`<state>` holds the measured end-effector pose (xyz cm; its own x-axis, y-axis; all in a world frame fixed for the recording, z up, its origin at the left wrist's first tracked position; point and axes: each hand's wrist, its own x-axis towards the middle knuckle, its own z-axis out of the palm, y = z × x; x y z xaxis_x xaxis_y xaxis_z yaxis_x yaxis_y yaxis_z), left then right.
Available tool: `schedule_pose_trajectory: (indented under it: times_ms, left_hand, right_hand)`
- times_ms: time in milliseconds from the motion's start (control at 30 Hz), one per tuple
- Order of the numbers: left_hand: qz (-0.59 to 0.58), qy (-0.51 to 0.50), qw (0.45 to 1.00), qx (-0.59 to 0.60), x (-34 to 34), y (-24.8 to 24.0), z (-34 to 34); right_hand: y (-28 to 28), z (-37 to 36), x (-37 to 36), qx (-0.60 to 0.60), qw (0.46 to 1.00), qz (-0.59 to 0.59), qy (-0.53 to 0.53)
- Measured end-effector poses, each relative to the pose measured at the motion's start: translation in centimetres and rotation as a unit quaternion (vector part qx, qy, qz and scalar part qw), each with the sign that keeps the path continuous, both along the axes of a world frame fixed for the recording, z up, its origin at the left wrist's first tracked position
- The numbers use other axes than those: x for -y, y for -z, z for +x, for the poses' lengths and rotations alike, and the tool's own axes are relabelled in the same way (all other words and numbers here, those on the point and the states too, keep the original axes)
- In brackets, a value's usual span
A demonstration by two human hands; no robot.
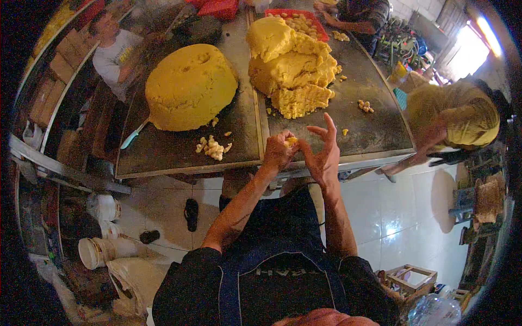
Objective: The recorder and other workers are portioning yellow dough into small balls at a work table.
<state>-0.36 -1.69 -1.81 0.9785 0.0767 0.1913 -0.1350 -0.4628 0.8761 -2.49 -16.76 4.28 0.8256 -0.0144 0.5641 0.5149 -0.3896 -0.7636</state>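
Note:
My left hand [278, 152] is closed around a small piece of yellow dough [292, 141] at the table's near edge. Beside it, my right hand [323, 157] has its fingers stretched apart, and its thumb side comes up to the dough piece. Just beyond my hands rises a rough, torn mound of yellow dough [296, 70]. To the left sits a large smooth dome of dough [191, 87], with a light-blue-handled tool [133, 136] against its base. Small shaped dough pieces [212, 148] lie heaped in front of the dome.
A red tray [304, 23] of shaped pieces stands at the table's far side. More small pieces [365, 106] lie on the right part of the dark table [375, 130]. People are around the table: one left, one at the far side, one bending at right. White buckets [103, 207] stand left.

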Motion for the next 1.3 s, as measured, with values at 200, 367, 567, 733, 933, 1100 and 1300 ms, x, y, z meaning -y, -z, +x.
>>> schedule_pose_trajectory:
  times_ms: [200, 367, 567, 733, 933, 1100, 1300]
  left_hand:
    - [-0.05, -0.002, 0.996, 0.068, -0.2, -0.4, -0.2]
    - [-0.062, 0.035, 0.996, 0.053, -0.1, -0.3, -0.1]
    - [-0.049, 0.017, 0.992, 0.113, 0.1, 0.6, 0.4]
    - [0.084, 0.027, 0.985, 0.152, 0.5, 0.5, 0.3]
    - [0.058, -0.051, 0.996, 0.05, 0.9, -0.8, -0.3]
    - [0.023, -0.001, 0.997, 0.072, -2.6, 0.7, -0.3]
    - [-0.077, -0.072, 0.982, 0.155, -4.9, 1.6, 0.2]
  right_hand:
    - [1.0, -0.4, -1.4, 0.023, 0.987, -0.136, -0.078]
    - [1.3, -0.2, -0.4, -0.091, 0.993, -0.05, -0.062]
    - [1.3, -0.4, -1.1, 0.07, 0.972, -0.224, -0.034]
    - [0.8, -0.2, -0.5, 0.048, 0.99, -0.121, -0.058]
    - [2.2, 1.8, 1.9, 0.029, 0.996, -0.047, -0.075]
    - [3.8, 7.2, 5.6, 0.011, 0.928, -0.263, 0.265]
    - [2.1, 12.4, -1.0, -0.055, 0.983, -0.171, -0.025]
